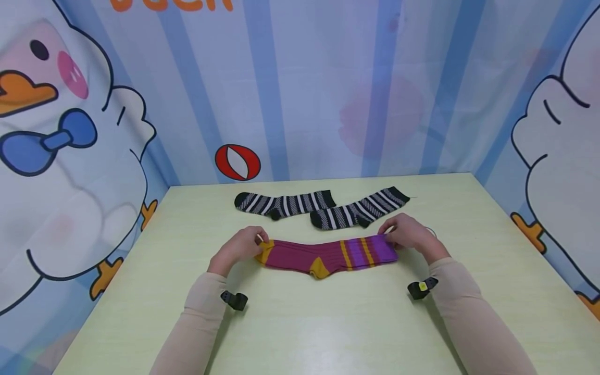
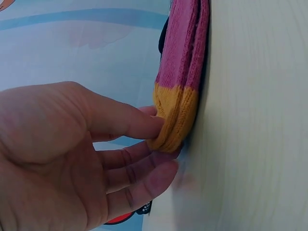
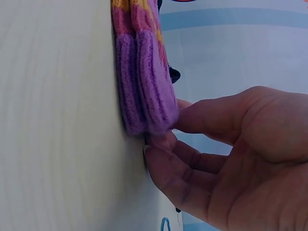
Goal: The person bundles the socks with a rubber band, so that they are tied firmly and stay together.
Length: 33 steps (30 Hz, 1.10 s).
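Note:
A maroon sock with mustard toe and heel and a purple striped cuff lies flat, toe to the left. Both wrist views reveal two layers stacked, one sock upon another. My left hand pinches the mustard toe between thumb and fingers. At the opposite end, my right hand pinches the purple cuff, thumb on the upper layer and fingers curled at its edge. Beyond them lie two black-and-white striped socks, a left one and a right one, whose toe overlaps the left one's cuff.
The pale wooden table ends at a back wall covered by a blue-striped cloth. Cartoon duck panels stand at both sides. Small black cameras are strapped to the left wrist and the right wrist.

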Motion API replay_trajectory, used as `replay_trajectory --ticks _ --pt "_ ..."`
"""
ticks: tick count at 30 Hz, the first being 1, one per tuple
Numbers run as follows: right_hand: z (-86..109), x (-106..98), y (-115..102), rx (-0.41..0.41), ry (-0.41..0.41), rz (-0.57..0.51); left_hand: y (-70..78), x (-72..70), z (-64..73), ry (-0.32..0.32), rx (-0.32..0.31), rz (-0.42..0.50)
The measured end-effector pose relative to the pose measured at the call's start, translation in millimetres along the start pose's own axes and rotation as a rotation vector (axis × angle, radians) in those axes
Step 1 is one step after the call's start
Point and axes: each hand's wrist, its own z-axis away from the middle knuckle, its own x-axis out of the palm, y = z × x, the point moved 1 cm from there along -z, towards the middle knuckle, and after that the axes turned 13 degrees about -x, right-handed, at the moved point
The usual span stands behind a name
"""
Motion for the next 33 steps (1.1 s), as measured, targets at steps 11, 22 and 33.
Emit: replay_trajectory --ticks 11,22,33 --pt "0.9 2.1 -2.4 0.015 -0.011 0.020 -1.0 -1.5 0.6 -0.043 0.006 0.022" --pt "0.1 2.4 -1.3 0.013 -0.011 0.021 -3.3 -2.6 4.3 -0.112 0.052 0.083" --pt "-0.6 1.3 0.3 0.025 -0.010 0.015 -6.6 -3.1 2.8 -0.143 0.065 0.106"
